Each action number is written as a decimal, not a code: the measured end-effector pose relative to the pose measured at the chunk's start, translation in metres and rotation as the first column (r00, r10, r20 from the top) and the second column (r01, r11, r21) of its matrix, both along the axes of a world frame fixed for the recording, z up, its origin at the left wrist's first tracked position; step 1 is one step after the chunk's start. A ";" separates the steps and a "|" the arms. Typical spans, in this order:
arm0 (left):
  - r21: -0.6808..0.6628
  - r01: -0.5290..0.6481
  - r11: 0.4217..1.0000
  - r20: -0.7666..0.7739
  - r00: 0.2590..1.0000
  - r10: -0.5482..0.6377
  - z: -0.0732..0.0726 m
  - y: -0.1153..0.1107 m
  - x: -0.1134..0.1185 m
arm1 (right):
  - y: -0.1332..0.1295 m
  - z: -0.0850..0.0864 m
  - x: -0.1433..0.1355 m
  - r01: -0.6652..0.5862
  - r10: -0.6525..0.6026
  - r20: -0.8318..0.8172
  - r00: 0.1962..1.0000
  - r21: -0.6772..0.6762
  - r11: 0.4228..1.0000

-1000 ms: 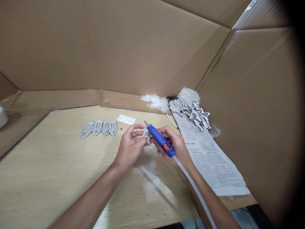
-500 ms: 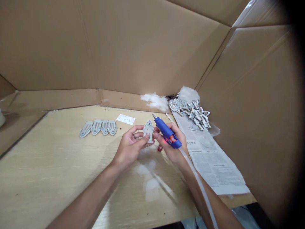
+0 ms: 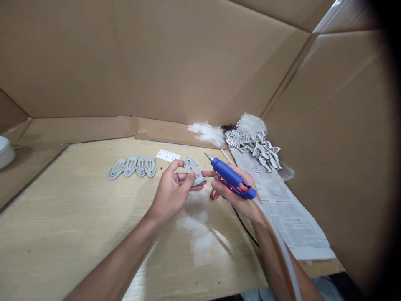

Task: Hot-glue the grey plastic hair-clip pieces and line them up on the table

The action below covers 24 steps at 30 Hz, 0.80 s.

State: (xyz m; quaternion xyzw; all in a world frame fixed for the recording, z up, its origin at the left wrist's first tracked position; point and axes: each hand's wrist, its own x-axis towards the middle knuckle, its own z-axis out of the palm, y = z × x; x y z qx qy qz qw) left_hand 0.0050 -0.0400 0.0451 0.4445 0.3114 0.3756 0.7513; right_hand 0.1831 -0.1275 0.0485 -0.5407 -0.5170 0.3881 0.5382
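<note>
The right hand (image 3: 239,203) has its fingers wrapped round the glue gun (image 3: 230,174), which has drawn away from the piece (image 3: 197,171), leaving its face uncovered. Left of the gun, the left hand (image 3: 172,192) pinches the piece, fingers nearly together; farther left, a row (image 3: 130,166) of similar ones lies on the surface (image 3: 78,217).

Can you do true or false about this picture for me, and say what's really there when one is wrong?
1. The right hand holds a blue glue gun. True.
2. The left hand holds nothing. False: it holds a pointed grey piece.
3. The glue gun's nozzle is touching that piece. False: there is a gap between them.
4. A row of four grey pieces lies on the table. True.
5. The newspaper is left of that row. False: it is on the right side of the picture.
</note>
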 end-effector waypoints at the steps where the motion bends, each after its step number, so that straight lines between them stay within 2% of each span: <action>1: 0.008 -0.015 1.000 0.002 1.000 0.015 -0.001 0.000 0.000 | -0.001 0.000 0.003 -0.013 0.013 0.040 0.999 -0.011 1.000; 7: 0.075 -0.082 0.994 -0.036 0.996 0.085 -0.004 -0.001 -0.002 | -0.006 -0.002 0.015 -0.064 0.068 0.352 0.934 -0.023 0.998; 11: 0.110 -0.110 0.988 -0.083 0.989 0.119 -0.005 -0.002 -0.002 | -0.006 0.003 0.011 -0.082 0.070 0.481 0.874 0.003 0.997; 16: 0.137 -0.119 0.983 -0.118 0.984 0.135 -0.006 -0.004 -0.002 | -0.005 0.005 0.008 -0.104 0.084 0.528 0.845 0.010 0.994; 24: 0.175 -0.118 0.977 -0.139 0.980 0.143 -0.010 -0.004 -0.001 | -0.003 0.003 0.005 -0.096 0.080 0.520 0.850 0.003 0.995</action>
